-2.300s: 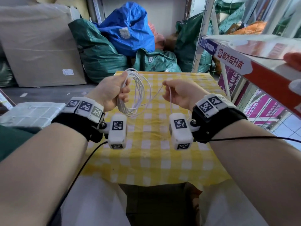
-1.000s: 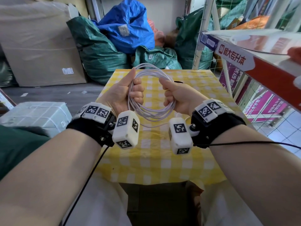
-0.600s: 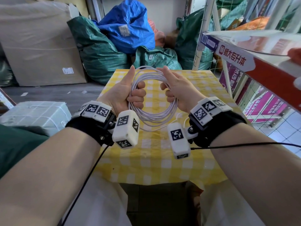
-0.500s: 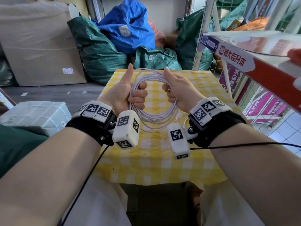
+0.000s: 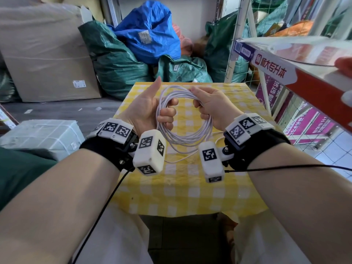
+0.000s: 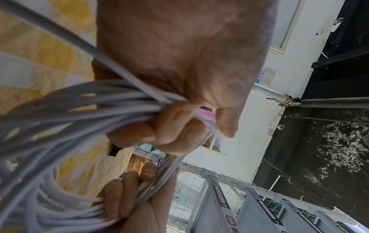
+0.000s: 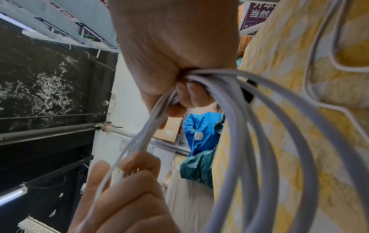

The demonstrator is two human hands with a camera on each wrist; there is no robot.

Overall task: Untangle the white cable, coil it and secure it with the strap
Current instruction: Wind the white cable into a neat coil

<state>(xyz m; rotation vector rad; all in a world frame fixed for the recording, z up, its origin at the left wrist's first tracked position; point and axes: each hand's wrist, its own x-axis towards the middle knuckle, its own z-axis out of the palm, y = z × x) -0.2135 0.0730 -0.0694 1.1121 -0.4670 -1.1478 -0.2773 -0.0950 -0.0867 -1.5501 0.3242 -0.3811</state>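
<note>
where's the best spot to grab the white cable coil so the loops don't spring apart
Grip the white cable across the whole bundle at the sides of the ring, as the left hand and right hand do. Come from outside, fingers curling through the centre. The bottom arc fans out loose.

The head view is evenly and brightly lit by soft daylight; only faint shadows are cast on the yellow checked tablecloth (image 5: pixel 186 195); straight lines are bowed towards the edges by the wide lens; in both wrist views the white cable (image 6: pixel 60 110) is rendered soft and blurred at close range; the dark ceiling (image 7: pixel 43 78) is shown with patchy glare and noise
</note>
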